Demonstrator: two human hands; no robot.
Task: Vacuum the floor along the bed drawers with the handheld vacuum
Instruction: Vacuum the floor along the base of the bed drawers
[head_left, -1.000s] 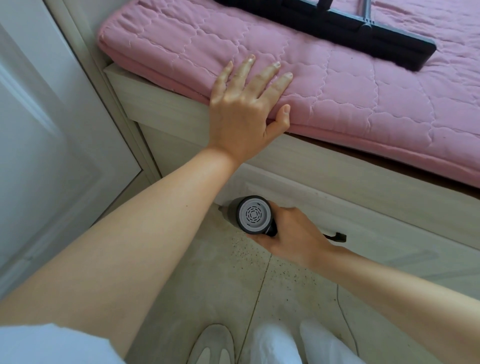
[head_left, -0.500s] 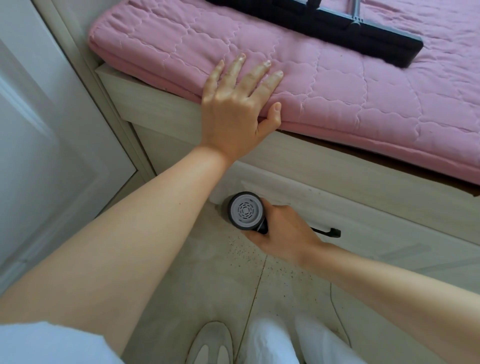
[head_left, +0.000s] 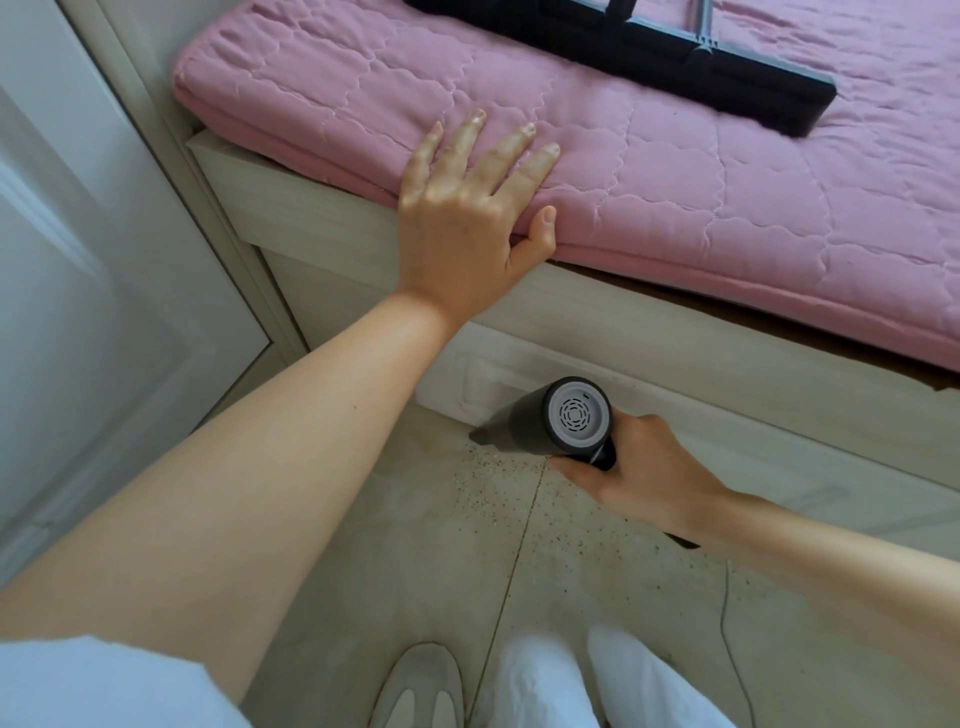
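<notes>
Low down, handheld vacuum (head_left: 550, 421) beside drawer (head_left: 727, 431)

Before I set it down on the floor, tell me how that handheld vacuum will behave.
The handheld vacuum has a round, barrel-shaped body, so laid on its side it may roll on the smooth tile floor. It looks rigid, not floppy. The right hand grips it alone, which suggests it is fairly light.

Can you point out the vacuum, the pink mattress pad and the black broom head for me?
vacuum (head_left: 577, 414): head view, grey vented rear cap.
pink mattress pad (head_left: 675, 197): head view, quilted top.
black broom head (head_left: 675, 57): head view, middle of the bar.
</notes>
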